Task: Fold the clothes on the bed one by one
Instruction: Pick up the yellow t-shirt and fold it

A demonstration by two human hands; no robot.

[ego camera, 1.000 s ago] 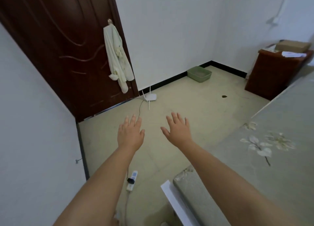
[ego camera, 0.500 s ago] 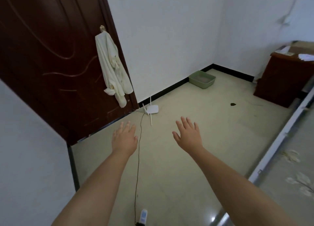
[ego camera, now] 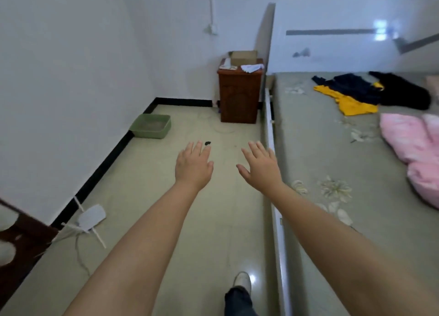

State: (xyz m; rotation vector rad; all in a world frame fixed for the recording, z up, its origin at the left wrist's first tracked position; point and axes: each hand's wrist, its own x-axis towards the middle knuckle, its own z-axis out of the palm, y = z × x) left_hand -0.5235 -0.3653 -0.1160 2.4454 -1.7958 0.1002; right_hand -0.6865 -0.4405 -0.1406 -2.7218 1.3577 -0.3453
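While both your left hand (ego camera: 193,167) and right hand (ego camera: 260,167) hang flat-fingered and empty over the floor, the clothes (ego camera: 370,93) lie heaped at the bed's (ego camera: 316,149) far end. Expect soft, light fabric; take hems or shoulders. Possibly 3 garments, overlapping too much to count.

Bare, sleeveless forearms lead to both hands; below them, a dark trouser leg (ego camera: 238,301) and white shoe (ego camera: 242,280).

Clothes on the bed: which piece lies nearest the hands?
The yellow garment: its lower edge comes closest down the bed. The navy piece and black piece lie farther up, toward the headboard.
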